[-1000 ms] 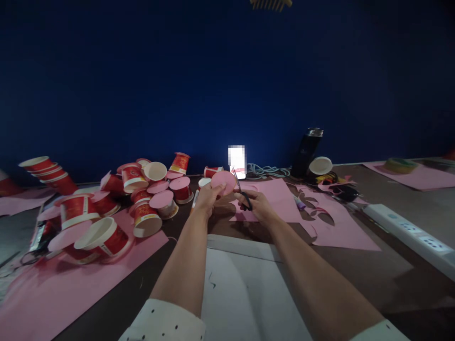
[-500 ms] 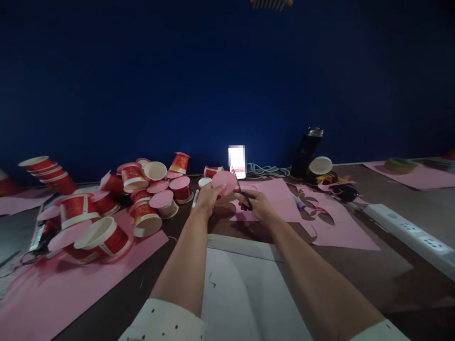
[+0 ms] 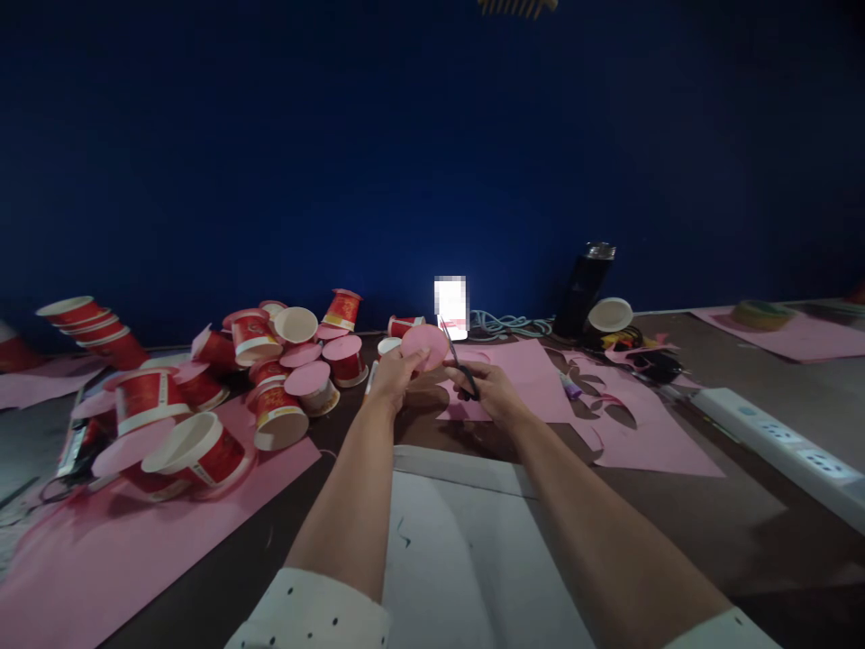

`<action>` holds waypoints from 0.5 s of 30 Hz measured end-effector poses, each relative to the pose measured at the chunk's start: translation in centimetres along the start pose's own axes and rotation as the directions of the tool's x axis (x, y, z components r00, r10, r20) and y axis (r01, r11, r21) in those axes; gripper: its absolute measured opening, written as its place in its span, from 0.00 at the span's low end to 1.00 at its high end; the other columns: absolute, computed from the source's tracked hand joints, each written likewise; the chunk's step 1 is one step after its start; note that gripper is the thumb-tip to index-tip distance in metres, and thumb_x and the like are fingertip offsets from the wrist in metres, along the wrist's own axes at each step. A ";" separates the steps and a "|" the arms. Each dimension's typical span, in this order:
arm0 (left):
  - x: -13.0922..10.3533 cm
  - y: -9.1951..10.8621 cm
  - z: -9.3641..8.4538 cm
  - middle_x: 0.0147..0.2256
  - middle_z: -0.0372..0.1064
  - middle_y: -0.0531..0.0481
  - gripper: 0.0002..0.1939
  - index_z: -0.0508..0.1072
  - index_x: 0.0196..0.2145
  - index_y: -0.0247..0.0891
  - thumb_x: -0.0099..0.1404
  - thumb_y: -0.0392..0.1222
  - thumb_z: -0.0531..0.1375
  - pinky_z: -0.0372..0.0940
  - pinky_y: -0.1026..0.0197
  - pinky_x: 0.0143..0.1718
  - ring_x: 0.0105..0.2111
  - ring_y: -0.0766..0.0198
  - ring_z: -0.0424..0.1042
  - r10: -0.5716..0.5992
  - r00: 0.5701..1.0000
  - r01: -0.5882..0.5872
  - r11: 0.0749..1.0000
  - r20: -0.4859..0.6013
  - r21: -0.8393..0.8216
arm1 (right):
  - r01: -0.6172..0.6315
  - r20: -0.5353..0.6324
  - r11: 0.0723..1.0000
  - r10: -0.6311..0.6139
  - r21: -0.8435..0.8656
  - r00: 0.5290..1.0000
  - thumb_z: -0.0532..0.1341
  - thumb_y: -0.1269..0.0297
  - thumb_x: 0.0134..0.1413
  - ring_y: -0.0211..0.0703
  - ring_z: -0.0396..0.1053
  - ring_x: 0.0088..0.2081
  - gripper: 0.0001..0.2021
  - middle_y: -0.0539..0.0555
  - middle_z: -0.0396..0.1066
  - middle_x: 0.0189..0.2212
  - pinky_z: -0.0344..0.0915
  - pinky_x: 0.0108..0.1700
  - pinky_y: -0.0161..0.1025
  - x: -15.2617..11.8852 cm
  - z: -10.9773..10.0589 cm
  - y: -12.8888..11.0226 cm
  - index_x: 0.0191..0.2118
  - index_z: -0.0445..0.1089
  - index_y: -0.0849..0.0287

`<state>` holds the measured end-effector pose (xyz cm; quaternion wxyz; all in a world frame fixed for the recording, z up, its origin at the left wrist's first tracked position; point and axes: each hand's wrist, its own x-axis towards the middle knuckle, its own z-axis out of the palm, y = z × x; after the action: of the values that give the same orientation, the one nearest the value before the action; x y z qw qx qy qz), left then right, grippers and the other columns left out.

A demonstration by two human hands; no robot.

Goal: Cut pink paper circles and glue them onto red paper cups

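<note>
Pinched in my left hand is a round pink paper disc, held up above the table. My right hand grips black-handled scissors, whose blades point up and away beside the disc's right edge. Behind the disc, a lit phone screen stands against the blue wall. Pink paper lies on the table under and beyond my right hand. Farther right is a pink sheet with round cut-outs.
Red paper cups, several with pink discs on them, crowd the left side over a large pink sheet. A dark bottle, a coiled cable and a white power strip are to the right. A white board lies below my arms.
Hardly anything differs. The pink disc and my left hand have shifted very slightly, and the scissors stay beside the disc's edge.
</note>
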<state>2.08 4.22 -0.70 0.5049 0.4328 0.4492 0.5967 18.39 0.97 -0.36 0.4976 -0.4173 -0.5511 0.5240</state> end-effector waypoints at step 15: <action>0.2 0.1 0.1 0.24 0.69 0.51 0.20 0.73 0.32 0.31 0.42 0.46 0.68 0.56 0.67 0.23 0.21 0.70 0.63 -0.007 0.997 0.004 0.999 -0.072 -0.049 | -0.006 -0.008 1.000 0.006 0.012 1.000 0.69 0.51 0.36 0.31 0.60 0.22 0.25 0.48 0.65 0.21 0.60 0.26 0.33 0.2 0.0 0.2 0.40 0.76 0.64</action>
<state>2.10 4.39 -0.62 0.5003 0.3971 0.4538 0.6214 18.39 1.23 -0.55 0.5006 -0.4181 -0.5447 0.5272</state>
